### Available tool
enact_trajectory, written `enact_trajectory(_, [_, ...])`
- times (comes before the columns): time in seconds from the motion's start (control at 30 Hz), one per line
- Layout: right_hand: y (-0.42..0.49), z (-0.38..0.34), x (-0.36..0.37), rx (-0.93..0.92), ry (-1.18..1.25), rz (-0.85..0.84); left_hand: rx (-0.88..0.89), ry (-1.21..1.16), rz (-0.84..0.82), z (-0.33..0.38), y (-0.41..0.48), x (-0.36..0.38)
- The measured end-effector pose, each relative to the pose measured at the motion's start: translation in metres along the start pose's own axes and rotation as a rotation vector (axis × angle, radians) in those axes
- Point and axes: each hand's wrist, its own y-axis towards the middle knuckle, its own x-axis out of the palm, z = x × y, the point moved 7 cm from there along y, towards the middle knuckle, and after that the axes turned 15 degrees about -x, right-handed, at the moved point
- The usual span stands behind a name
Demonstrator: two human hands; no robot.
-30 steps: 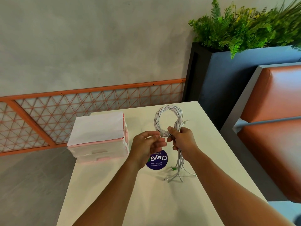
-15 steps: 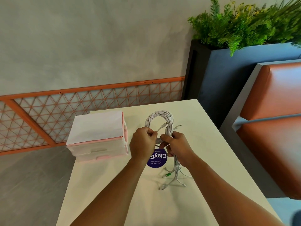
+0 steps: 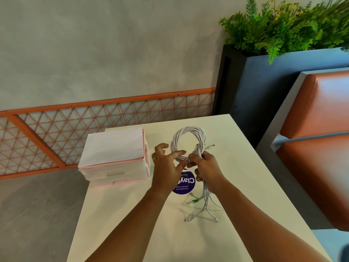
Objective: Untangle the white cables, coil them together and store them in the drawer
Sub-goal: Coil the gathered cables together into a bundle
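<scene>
The white cables (image 3: 188, 137) form one twisted loop held above the table, with their loose ends (image 3: 204, 208) trailing down toward me onto the tabletop. My right hand (image 3: 207, 171) grips the bundle where the loop crosses. My left hand (image 3: 168, 165) is beside the crossing with fingers spread and straight, fingertips touching the lower left of the loop. The pink and translucent drawer unit (image 3: 115, 163) stands left of my hands, a white sheet on top and its drawers shut.
The cream table (image 3: 245, 176) carries a round purple sticker (image 3: 186, 183) under my hands. An orange bench seat (image 3: 317, 148) and a dark planter with green plants (image 3: 283, 31) stand to the right. An orange lattice rail (image 3: 75, 125) runs behind the table.
My left hand has let go of the loop and spread its fingers. The loop has shifted slightly right and the head view has dropped a little.
</scene>
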Motion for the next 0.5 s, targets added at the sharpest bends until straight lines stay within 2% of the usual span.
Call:
enact_trajectory(0.17, [-0.002, 0.0, 0.001, 0.09, 0.003, -0.095, -0.011, -0.268, -0.129, -0.008, 0.009, -0.004])
enact_trajectory(0.23, [-0.004, -0.001, 0.002, 0.107, -0.033, -0.156, -0.116, -0.333, -0.252, -0.015, 0.015, -0.001])
enact_trajectory(0.33, [-0.003, -0.003, 0.005, 0.082, -0.105, -0.251, -0.333, -0.455, -0.538, -0.02, 0.014, 0.011])
enact_trajectory(0.37, [-0.003, -0.004, 0.007, 0.068, -0.129, -0.281, -0.392, -0.476, -0.578, -0.023, 0.013, 0.014])
enact_trajectory(0.43, [-0.003, -0.005, 0.011, 0.057, -0.161, -0.343, -0.455, -0.453, -0.524, -0.031, 0.016, 0.014])
enact_trajectory(0.5, [-0.006, -0.004, 0.015, 0.047, -0.208, -0.377, -0.441, -0.373, -0.35, -0.036, 0.02, 0.007])
